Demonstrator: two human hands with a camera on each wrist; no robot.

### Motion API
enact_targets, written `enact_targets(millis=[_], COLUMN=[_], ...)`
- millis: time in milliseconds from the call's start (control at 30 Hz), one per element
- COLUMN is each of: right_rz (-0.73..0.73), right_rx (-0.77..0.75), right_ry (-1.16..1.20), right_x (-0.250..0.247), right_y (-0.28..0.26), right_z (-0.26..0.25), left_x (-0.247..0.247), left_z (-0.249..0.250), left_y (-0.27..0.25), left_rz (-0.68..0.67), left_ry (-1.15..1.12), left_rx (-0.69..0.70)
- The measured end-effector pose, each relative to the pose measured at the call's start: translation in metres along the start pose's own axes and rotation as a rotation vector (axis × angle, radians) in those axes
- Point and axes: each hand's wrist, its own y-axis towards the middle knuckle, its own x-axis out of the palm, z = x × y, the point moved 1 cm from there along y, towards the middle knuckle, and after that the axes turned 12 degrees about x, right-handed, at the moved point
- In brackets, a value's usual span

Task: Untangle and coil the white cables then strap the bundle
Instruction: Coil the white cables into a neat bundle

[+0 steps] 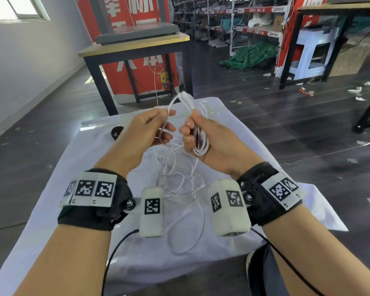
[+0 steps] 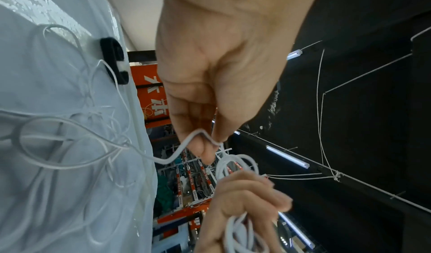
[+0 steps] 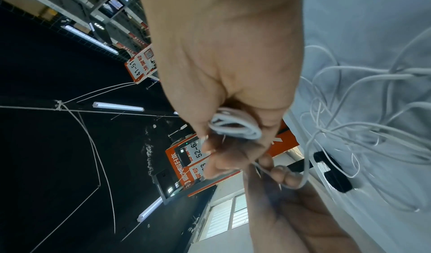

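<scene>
My right hand (image 1: 198,133) is raised over the table and grips a small coil of white cable (image 1: 201,144), whose loops show under the fingers in the right wrist view as the coil (image 3: 235,126). My left hand (image 1: 158,129) is beside it and pinches a single white strand (image 2: 200,135) between thumb and finger. That strand runs down to a loose tangle of white cable (image 1: 179,189) lying on the white cloth (image 1: 73,189). A black strap (image 1: 116,132) lies on the cloth behind my left hand, seen also as the strap (image 2: 114,60).
The small table under the white cloth has its edges close on every side. A wooden table with black legs (image 1: 137,48) stands behind it. Black leads (image 1: 115,248) hang from the wrist cameras. Dark floor with scattered scraps lies to the right.
</scene>
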Motion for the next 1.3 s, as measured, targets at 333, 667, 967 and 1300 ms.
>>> enact_targets(millis=[333, 667, 967, 1300], right_rz=[0.149, 0.368, 0.361, 0.555], right_rx=[-0.186, -0.192, -0.192, -0.203], right_ry=[0.216, -0.063, -0.025, 0.193], right_x=[-0.011, -0.014, -0.017, -0.024], right_y=[0.005, 0.011, 0.007, 0.003], right_z=[-0.004, 0.007, 0.002, -0.006], left_x=[0.007, 0.022, 0.017, -0.008], left_z=[-0.005, -0.008, -0.012, -0.038], left_y=[0.001, -0.006, -0.008, 0.007], left_rz=[-0.189, -0.201, -0.459, -0.328], left_ry=[-0.098, 0.22, 0.332, 0.64], left_rx=[-0.04, 0.048, 0.073, 0.044])
